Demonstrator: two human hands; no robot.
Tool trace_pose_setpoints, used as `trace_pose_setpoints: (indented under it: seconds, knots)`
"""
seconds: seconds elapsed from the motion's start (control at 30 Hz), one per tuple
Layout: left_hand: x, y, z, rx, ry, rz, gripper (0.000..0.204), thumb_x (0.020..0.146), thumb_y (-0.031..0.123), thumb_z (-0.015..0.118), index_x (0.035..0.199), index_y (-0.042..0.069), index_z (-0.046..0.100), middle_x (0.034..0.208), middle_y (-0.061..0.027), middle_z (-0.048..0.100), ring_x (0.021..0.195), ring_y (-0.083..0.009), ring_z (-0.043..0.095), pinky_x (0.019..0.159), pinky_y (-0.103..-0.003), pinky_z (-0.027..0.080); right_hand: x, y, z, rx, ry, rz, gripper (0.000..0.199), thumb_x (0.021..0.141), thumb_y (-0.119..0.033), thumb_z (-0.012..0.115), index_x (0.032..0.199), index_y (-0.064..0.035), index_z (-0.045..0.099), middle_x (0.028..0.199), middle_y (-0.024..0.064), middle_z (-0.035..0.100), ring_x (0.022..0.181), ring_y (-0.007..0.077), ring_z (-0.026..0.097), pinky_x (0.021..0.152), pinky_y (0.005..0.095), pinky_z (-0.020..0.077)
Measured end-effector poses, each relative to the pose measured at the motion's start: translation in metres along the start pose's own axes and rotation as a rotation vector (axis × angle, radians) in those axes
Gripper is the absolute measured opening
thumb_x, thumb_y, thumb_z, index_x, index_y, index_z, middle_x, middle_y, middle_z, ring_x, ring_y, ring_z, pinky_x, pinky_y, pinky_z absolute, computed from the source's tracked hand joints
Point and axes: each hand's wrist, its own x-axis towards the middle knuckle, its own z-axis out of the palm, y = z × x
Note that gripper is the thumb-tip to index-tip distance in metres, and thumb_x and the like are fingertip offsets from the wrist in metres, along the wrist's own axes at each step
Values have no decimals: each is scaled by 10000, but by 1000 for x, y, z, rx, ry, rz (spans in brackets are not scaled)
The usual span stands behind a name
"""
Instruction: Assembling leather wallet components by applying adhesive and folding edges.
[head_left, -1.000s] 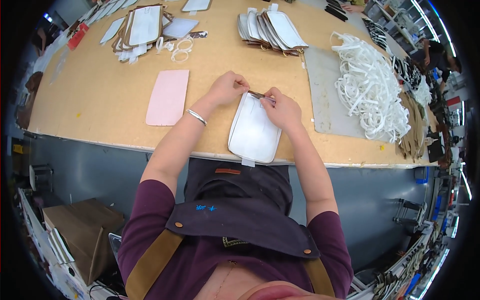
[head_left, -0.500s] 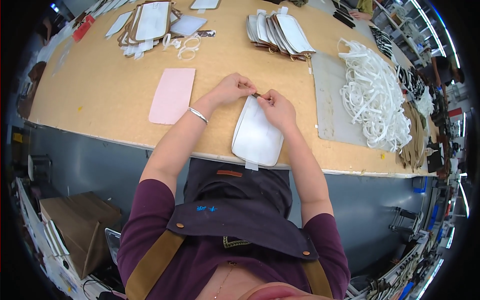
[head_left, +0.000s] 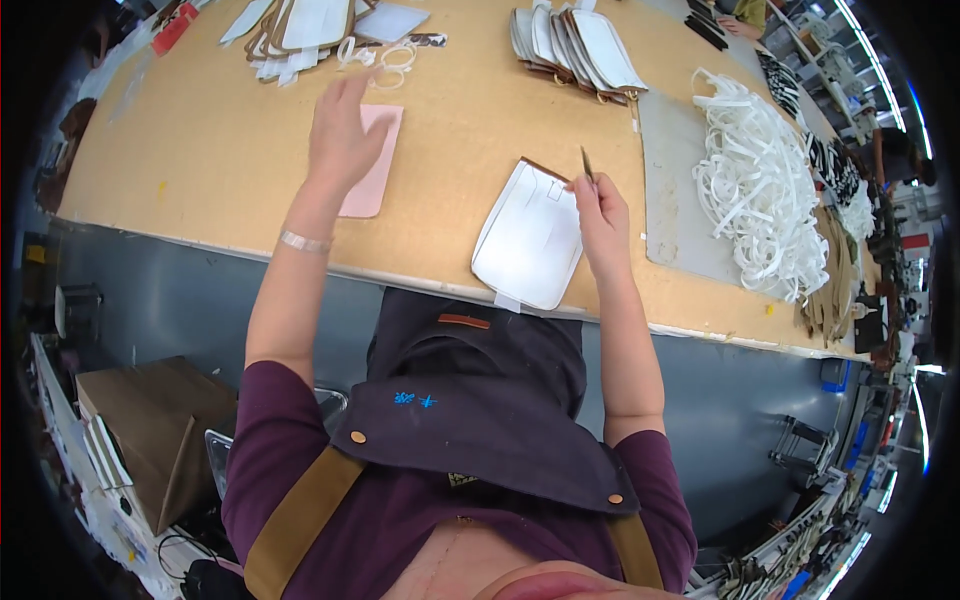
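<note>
A white, round-cornered panel (head_left: 525, 240) with a brown top edge lies at the table's front edge, a pale tab sticking out at its near end. Just beside its upper right corner is my right hand (head_left: 603, 215), closed on a thin, dark, pointed tool (head_left: 586, 163) whose tip stands up. Its exact kind is too small to tell. My left hand (head_left: 345, 135) is stretched out, fingers apart and holding nothing, over the left part of a pink panel (head_left: 385, 170). Beyond its fingertips lie white rings of narrow tape (head_left: 394, 66).
Stacked white panels with brown edges (head_left: 310, 25) lie far left, and another stack (head_left: 580, 50) is at the back. To the right, a heap of white strips (head_left: 755, 190) covers part of a grey mat (head_left: 670, 200). Another person's hand (head_left: 740, 27) rests at the far right.
My left hand has left the white panel's top edge and moved left and away, over the pink panel. My right hand has shifted right, and its pointed tool now shows.
</note>
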Motion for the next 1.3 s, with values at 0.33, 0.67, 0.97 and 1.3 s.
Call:
trace_pose_setpoints:
  seconds: [0.33, 0.67, 0.97, 1.3]
  knots:
    - [-182, 60, -40, -429, -977, -312, 298, 592, 121, 707, 849, 40, 581, 678, -80, 579, 611, -223, 586, 538, -328, 465, -126, -2, 100, 61, -1158, -180, 133, 915, -110, 434, 972, -35, 528, 945, 117, 584, 911, 256, 576, 788, 343, 454]
    - [-155, 77, -60, -484, -949, -279, 217, 601, 30, 694, 798, 29, 604, 644, -62, 568, 559, -163, 558, 524, -275, 454, -141, -4, 97, -844, -904, -234, 209, 807, -81, 451, 924, 75, 526, 787, 217, 626, 743, 334, 637, 647, 403, 524]
    - [-120, 90, -46, -948, -757, -355, 159, 817, 16, 586, 974, 39, 603, 754, 0, 545, 661, -72, 507, 561, -209, 415, -133, 10, 102, -1049, -999, -119, 190, 785, -61, 460, 852, -5, 628, 813, 185, 637, 772, 315, 636, 649, 418, 508]
    - [-99, 82, 13, -557, -519, 10, 314, 727, -25, 546, 1001, 105, 627, 1086, -118, 528, 1012, -302, 501, 872, -382, 409, -78, -26, 41, -815, -188, -563, 333, 675, -128, 713, 983, -91, 594, 819, 83, 593, 772, 255, 576, 682, 337, 474]
